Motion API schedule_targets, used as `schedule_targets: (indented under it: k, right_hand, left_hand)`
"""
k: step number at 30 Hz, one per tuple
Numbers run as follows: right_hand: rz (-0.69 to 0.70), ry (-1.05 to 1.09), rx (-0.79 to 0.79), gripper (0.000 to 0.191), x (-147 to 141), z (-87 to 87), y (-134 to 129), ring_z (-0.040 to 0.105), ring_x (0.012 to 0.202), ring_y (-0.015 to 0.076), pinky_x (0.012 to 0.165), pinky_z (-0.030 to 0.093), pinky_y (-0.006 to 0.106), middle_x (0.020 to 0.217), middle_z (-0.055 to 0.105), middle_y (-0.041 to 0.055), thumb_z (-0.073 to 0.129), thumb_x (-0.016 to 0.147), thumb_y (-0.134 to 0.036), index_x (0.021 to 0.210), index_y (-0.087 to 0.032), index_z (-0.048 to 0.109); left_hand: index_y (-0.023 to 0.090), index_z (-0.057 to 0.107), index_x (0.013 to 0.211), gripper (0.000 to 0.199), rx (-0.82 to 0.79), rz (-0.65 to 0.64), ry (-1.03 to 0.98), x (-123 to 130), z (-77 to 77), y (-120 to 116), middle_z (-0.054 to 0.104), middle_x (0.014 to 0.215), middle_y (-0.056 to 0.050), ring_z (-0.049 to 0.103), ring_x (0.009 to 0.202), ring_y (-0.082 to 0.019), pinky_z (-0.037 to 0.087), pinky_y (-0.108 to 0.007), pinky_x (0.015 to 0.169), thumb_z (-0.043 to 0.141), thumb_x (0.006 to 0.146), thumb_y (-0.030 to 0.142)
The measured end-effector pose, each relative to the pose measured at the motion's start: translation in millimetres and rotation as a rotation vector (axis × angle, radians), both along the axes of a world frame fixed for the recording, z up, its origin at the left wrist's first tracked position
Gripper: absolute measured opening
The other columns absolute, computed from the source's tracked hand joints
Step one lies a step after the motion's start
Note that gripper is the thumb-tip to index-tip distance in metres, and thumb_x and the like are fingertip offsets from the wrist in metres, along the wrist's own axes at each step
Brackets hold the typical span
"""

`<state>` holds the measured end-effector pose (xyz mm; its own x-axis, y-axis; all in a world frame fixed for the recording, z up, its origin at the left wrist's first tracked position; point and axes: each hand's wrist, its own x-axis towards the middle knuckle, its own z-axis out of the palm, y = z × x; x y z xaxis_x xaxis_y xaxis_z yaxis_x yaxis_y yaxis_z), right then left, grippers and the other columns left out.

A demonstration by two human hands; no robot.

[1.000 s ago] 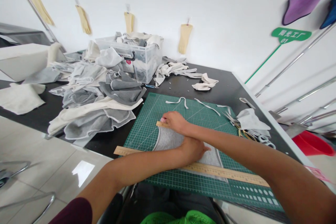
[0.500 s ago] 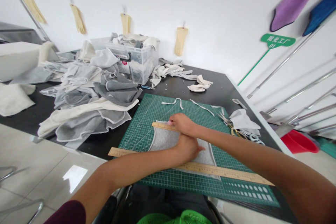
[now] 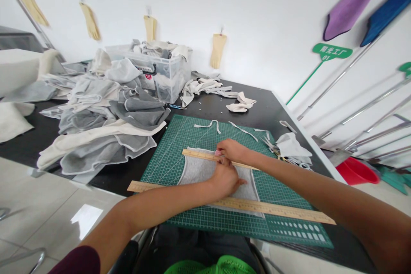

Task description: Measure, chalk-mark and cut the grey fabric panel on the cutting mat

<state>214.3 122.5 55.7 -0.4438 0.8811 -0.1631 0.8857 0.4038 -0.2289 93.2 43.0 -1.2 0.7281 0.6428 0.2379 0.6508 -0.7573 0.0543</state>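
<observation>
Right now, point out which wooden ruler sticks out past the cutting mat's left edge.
The near ruler; the far ruler has its left end on the mat.

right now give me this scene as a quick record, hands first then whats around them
left hand: over the grey cloth, just nearer than the short ruler
right hand: at the short ruler, near the cloth's far edge; grip unclear
long ruler: across the cloth's near side
cutting mat: green, under cloth and rulers
clear bin: heaped with fabric
</observation>
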Motion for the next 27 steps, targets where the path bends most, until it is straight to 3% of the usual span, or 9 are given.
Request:
schedule_targets:
  k: [11,19,27]
  right_hand:
    - [0.002,-0.072,0.007,0.018,26,-0.5,-11,0.065,0.074,0.0179,0.064,0.035,0.026,0.079,0.076,0.0084,0.058,0.085,-0.016,0.080,-0.016,0.075]
    - [-0.026,-0.085,0.030,0.020,53,-1.9,-27,0.066,0.079,0.0193,0.068,0.036,0.026,0.083,0.077,0.0095,0.056,0.089,-0.018,0.081,-0.016,0.075]
    - [-0.076,-0.084,0.035,0.023,94,-0.9,-49,0.068,0.081,0.0195,0.070,0.038,0.025,0.084,0.077,0.0087,0.054,0.087,-0.011,0.081,-0.017,0.075]
  left_hand:
    - [-0.002,0.068,0.125,0.084,0.075,-0.020,-0.029,3,-16.0,3,0.060,0.129,-0.035,0.049,0.133,-0.048,0.048,-0.055,0.095,0.044,0.094,0.072]
    - [0.000,0.073,0.112,0.081,0.045,-0.049,-0.001,2,-8.8,2,0.069,0.111,-0.028,0.057,0.111,-0.040,0.047,-0.049,0.086,0.042,0.094,0.072]
    - [0.002,0.075,0.105,0.082,0.057,-0.052,0.021,2,-6.7,1,0.070,0.103,-0.027,0.056,0.109,-0.040,0.044,-0.048,0.083,0.038,0.094,0.074]
